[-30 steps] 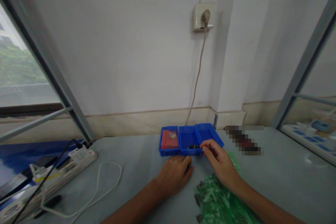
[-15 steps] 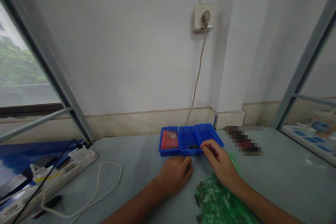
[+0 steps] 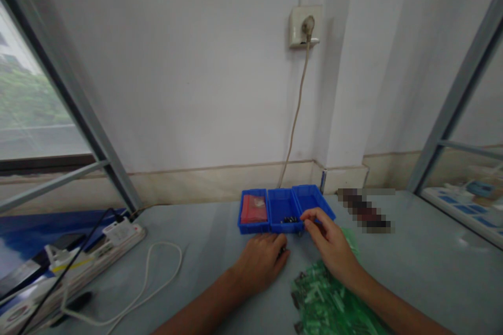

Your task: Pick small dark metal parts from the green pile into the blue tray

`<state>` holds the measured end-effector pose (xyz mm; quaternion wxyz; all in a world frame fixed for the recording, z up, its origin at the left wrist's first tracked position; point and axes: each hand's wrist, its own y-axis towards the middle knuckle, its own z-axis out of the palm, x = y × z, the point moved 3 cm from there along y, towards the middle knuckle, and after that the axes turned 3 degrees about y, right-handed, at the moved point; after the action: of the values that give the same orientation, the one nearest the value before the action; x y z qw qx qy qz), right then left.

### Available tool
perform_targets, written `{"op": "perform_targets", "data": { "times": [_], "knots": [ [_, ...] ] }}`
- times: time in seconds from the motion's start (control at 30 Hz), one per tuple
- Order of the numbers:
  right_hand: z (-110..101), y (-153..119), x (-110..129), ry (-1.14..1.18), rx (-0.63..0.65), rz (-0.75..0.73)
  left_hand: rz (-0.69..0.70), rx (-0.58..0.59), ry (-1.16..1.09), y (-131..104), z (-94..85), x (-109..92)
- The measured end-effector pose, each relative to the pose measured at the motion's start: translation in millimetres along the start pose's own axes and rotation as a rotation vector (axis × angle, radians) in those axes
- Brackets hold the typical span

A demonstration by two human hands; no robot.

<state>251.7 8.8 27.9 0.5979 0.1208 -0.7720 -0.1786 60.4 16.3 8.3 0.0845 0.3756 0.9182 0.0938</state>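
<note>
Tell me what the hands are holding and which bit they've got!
The left hand has small dark pieces between thumb and curled fingers; which part it grips is hidden. The right hand is by the middle blue bin; its hold is unclear.

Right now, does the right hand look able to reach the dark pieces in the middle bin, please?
Probably yes: the right hand is near the dark pieces, and the middle bin is open above.

The left hand [image 3: 261, 261] curls palm-down; the right hand [image 3: 332, 243] forms a pinch.
</note>
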Motion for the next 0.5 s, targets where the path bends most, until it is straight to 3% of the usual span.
{"op": "perform_targets", "data": {
  "times": [0.5],
  "knots": [
    [-1.0, 0.5, -4.2, -0.016, -0.018, -0.004, -0.005, -0.006, -0.006, 0.2, 0.9, 0.4]
  ]
}}
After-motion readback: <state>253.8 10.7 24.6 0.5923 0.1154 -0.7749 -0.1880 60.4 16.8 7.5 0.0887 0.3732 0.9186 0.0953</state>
